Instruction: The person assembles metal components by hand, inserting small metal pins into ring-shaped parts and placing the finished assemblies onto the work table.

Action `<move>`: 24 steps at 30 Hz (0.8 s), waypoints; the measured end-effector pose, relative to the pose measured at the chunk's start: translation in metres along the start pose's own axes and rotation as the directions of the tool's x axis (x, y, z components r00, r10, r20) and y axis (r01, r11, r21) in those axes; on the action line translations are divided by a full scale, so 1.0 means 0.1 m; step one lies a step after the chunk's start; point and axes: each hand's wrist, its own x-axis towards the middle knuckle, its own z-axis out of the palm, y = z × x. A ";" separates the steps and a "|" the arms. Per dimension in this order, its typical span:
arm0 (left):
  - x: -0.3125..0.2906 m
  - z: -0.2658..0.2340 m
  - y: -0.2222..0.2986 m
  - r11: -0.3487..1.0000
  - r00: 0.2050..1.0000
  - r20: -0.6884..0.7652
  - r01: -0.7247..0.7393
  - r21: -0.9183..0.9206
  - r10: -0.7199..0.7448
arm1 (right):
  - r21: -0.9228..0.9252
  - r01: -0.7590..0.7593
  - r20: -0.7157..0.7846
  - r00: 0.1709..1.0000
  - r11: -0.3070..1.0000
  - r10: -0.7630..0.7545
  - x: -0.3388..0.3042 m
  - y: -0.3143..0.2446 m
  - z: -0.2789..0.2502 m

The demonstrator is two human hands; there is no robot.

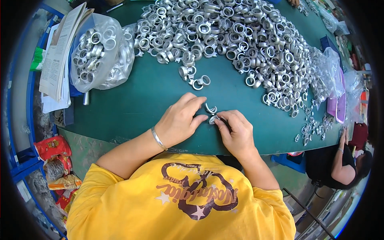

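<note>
My right hand point(237, 132) pinches a small silver metal clamp piece point(213, 119) between thumb and fingers, low over the green tabletop. Just beyond it lies a curved, half-ring metal piece point(211, 109) on the table. To its left my left hand point(181, 120) is held with thumb and forefinger apart, their tips near both pieces and nothing gripped between them. A little farther off, several loose metal ring clamps point(198, 83) rest on the table, in front of a large heap of similar ring clamps point(224, 32).
Clear plastic bags of ring clamps point(94, 56) stand at the left beside a stack of papers point(60, 60). Smaller metal rings point(310, 130) lie scattered at the right, near a purple basket point(337, 104). Another person point(340, 168) sits at the table's right side.
</note>
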 end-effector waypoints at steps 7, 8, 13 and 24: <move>0.04 0.04 0.07 0.996 1.000 0.024 -0.003 0.090 0.000 | 0.059 -0.120 0.031 0.992 0.991 0.119 0.03 -0.03 -0.09; 0.03 0.04 0.07 0.996 1.000 0.026 -0.002 0.089 0.000 | 0.060 -0.123 0.031 0.992 0.991 0.121 0.05 -0.03 -0.08; 0.01 0.04 0.01 0.998 1.000 0.014 -0.022 0.064 0.021 | -0.050 -0.099 0.085 0.991 0.994 0.103 0.08 -0.05 -0.01; 0.02 0.06 -0.01 0.999 0.999 0.005 -0.035 -0.002 0.035 | 0.079 -0.097 0.036 0.995 0.992 0.095 0.03 0.02 -0.04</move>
